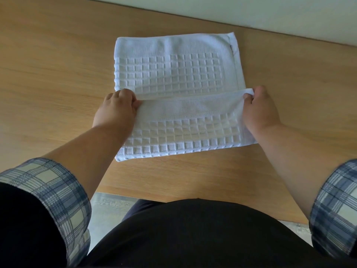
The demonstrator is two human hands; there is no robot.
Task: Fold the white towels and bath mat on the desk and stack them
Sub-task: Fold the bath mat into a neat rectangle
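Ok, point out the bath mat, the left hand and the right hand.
bath mat [173, 68], head view, its flat far half.
left hand [116, 110], head view, back of hand.
right hand [260, 111], head view, back of hand.

White waffle-checked bath mat [173, 74] (tan woodgrain desk [58, 74]); blue plaid cuffs [48, 190].

bath mat [174, 68] lies on desk [54, 74], near flap folded over it, left hand [116, 109] and right hand [259, 109] at flap's corners

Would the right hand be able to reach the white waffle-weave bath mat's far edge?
Probably yes: nothing lies between, though the right hand is busy pinching the white waffle-weave bath mat.
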